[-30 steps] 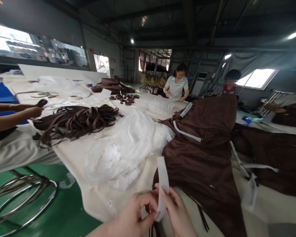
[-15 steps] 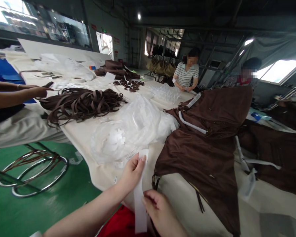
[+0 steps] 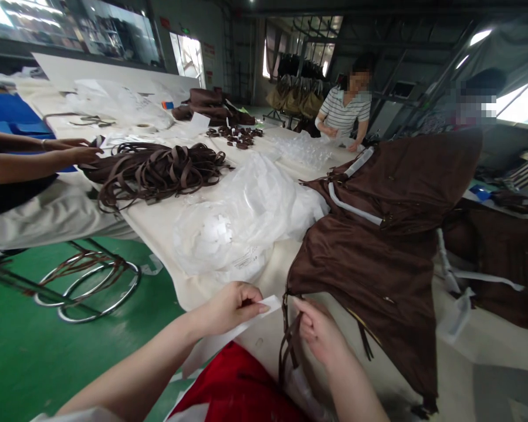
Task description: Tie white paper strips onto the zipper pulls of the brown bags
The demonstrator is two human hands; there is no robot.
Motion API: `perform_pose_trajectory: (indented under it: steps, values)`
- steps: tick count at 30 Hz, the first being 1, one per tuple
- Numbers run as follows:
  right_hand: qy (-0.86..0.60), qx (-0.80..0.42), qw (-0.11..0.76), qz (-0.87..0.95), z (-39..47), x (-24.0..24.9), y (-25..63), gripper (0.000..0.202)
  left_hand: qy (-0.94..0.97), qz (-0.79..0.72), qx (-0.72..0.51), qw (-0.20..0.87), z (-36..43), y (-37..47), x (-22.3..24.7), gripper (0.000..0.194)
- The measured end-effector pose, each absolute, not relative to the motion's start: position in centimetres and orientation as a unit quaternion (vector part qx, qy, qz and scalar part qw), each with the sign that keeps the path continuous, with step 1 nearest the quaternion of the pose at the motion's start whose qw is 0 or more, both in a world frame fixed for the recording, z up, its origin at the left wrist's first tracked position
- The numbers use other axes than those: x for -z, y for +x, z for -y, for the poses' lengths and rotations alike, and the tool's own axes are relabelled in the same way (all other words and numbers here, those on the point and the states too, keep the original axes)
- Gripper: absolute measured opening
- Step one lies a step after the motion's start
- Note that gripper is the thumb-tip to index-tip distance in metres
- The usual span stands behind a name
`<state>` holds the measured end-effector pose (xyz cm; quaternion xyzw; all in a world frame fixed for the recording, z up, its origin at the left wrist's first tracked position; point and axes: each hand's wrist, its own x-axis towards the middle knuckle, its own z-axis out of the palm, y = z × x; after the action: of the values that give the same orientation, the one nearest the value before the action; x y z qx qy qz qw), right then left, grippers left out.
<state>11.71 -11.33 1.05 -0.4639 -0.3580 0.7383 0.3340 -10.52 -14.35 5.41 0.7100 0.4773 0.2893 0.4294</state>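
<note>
My left hand pinches a white strip of paper or thin foam between thumb and fingers; its long end trails down beneath my forearm. Just to the right, my right hand is closed on a narrow brown strap, which hangs at the near left edge of a brown fabric bag. The strip's tip is close to the strap, a little apart from it. Part of the strap is hidden behind my fingers. A clear plastic wrapping shows below the right hand.
A crumpled plastic bag holding white pieces lies ahead. Beyond it are a heap of brown straps and small brown coils. More brown bags lie right. A co-worker's hands work at left; other people stand behind the table.
My left hand has lowered and turned the strip from upright to slanting toward the right. My right hand has left the strip, moved up and right, and taken hold of the brown strap.
</note>
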Motion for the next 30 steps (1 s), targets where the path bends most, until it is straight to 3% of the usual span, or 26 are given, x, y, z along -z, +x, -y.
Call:
perform_pose_trajectory:
  steps: [3,8,19,27,30]
  values:
    - [-0.357,-0.838,0.33,0.248,12.2,-3.6,13.2,0.028,0.731,-0.451,-0.275,0.431,14.8,-10.9,-5.3,0.037]
    - [-0.368,-0.795,0.371,0.308,13.6,-6.1,13.8,0.025,0.746,-0.425,-0.269,0.436,15.4,-11.3,-5.5,0.029]
    - [-0.391,-0.743,0.396,0.373,13.3,-5.1,12.2,0.028,0.746,-0.416,-0.26,0.451,15.9,-11.2,-6.1,0.028]
    - [-0.423,-0.717,0.317,0.454,14.4,-2.8,10.5,0.037,0.742,-0.446,-0.277,0.417,15.4,-10.3,-4.9,0.035]
    - [-0.438,-0.727,0.325,0.418,14.4,-2.5,10.4,0.042,0.755,-0.445,-0.279,0.392,15.1,-10.2,-4.5,0.035]
